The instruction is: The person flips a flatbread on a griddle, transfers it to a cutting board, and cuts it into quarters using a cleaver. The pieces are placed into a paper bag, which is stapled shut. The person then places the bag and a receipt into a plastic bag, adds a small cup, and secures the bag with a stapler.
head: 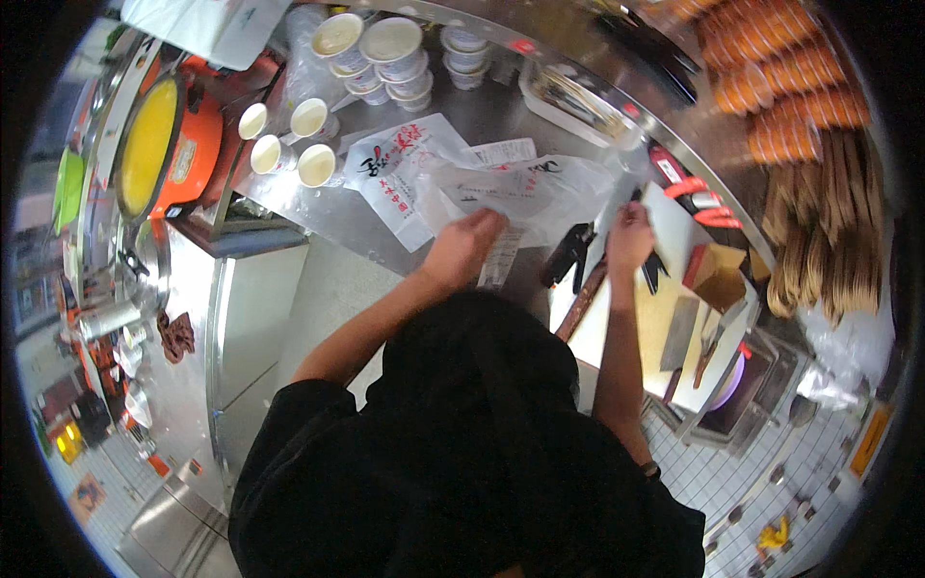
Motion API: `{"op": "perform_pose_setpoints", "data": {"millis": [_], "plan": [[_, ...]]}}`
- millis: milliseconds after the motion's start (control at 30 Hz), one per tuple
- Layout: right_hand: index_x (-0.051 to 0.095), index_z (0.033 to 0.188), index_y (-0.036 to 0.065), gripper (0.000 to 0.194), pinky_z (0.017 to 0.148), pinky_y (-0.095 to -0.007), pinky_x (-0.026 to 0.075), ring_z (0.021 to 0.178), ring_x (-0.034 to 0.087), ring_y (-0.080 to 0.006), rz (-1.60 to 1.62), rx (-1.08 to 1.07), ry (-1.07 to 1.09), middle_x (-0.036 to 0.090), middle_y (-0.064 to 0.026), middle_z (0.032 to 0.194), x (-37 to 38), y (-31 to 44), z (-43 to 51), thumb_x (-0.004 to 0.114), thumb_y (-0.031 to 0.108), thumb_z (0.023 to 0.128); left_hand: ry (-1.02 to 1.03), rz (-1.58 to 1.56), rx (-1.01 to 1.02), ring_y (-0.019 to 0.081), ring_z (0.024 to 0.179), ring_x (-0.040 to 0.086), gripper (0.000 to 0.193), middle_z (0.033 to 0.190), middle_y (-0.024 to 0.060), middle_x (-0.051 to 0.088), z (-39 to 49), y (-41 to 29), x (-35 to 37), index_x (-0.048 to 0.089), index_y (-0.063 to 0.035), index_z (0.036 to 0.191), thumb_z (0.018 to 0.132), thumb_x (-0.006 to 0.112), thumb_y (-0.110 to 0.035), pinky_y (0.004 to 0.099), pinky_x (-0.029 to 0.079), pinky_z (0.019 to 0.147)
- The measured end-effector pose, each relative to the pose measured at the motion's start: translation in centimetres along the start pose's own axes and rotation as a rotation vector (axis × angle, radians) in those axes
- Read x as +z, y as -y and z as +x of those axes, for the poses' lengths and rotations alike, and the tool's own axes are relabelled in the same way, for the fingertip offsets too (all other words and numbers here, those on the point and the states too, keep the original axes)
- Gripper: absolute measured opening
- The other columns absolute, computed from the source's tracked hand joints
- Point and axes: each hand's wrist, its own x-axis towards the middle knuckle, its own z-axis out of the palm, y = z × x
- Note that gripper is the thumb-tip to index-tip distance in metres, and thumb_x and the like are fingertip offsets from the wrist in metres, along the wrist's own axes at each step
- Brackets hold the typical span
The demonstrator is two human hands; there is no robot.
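My left hand (470, 244), fingers curled, is at the near edge of a crumpled translucent white plastic bag (520, 189) and appears to grip it. Beneath that hand hangs a printed paper slip (500, 261). My right hand (630, 237) is raised at the bag's right side, beside a white cutting board (661, 217); its fingers are bent and blurred, and what they hold cannot be made out. Flat printed bags (394, 170) lie left of the crumpled one. A black stapler-like tool (569, 254) sits between my hands, near a brown rod (584, 303).
Open paper cups (316, 166) and stacked lidded cups (394, 50) stand at the back left. An orange pot (195, 155) holds yellow liquid. A tray of skewers or chopsticks (574, 105) is behind the bag. A cleaver (679, 336) and small cardboard box (715, 278) are right.
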Motion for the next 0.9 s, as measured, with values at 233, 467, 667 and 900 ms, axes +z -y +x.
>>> {"op": "perform_pose_setpoints", "data": {"millis": [233, 467, 667, 900], "plan": [[0.073, 0.114, 0.006, 0.039, 0.075, -0.0411, 0.058, 0.081, 0.076, -0.0305, 0.403, -0.561, 0.362, 0.078, -0.0139, 0.096, -1.5, 22.3, 4.9, 0.072, 0.041, 0.096, 0.082, 0.133, 0.212, 0.0348, 0.112, 0.068, 0.030, 0.120, 0.0139, 0.068, -2.4, 0.0, 1.2, 0.064, -0.0026, 0.118, 0.090, 0.062, -0.012, 0.0447, 0.057, 0.096], [0.041, 0.151, 0.004, 0.101, 0.097, -0.0549, 0.051, 0.119, 0.062, -0.0462, 0.418, -0.943, 0.063, 0.055, -0.0291, 0.144, 6.9, 38.4, 1.1, 0.084, 0.059, 0.078, -0.272, 0.282, 0.320, 0.0284, 0.105, 0.066, 0.033, 0.116, 0.0076, 0.071, -3.3, 0.0, -1.8, 0.066, -0.0034, 0.114, 0.086, 0.078, -0.017, 0.0402, 0.052, 0.089], [0.030, 0.160, 0.007, 0.108, 0.100, -0.0563, 0.053, 0.128, 0.057, -0.0492, -0.015, -0.818, 0.298, 0.049, -0.0306, 0.145, 9.7, 46.0, 2.7, 0.082, 0.052, 0.077, -0.584, 0.401, -0.358, 0.0348, 0.104, 0.062, 0.073, 0.116, 0.0108, 0.066, -1.7, 0.3, -5.0, 0.049, -0.0050, 0.139, 0.077, 0.086, -0.020, 0.0470, 0.049, 0.089], [0.042, 0.151, 0.012, 0.096, 0.107, -0.0533, 0.047, 0.131, 0.050, -0.0462, 0.248, -0.970, 0.307, 0.045, -0.0247, 0.142, -0.9, 33.5, -1.3, 0.090, 0.026, 0.069, -0.361, -0.100, -0.647, 0.0423, 0.101, 0.065, 0.055, 0.111, 0.0250, 0.065, -0.2, 2.7, -6.1, 0.049, -0.0048, 0.130, 0.085, 0.079, -0.017, 0.0495, 0.052, 0.085]]}}
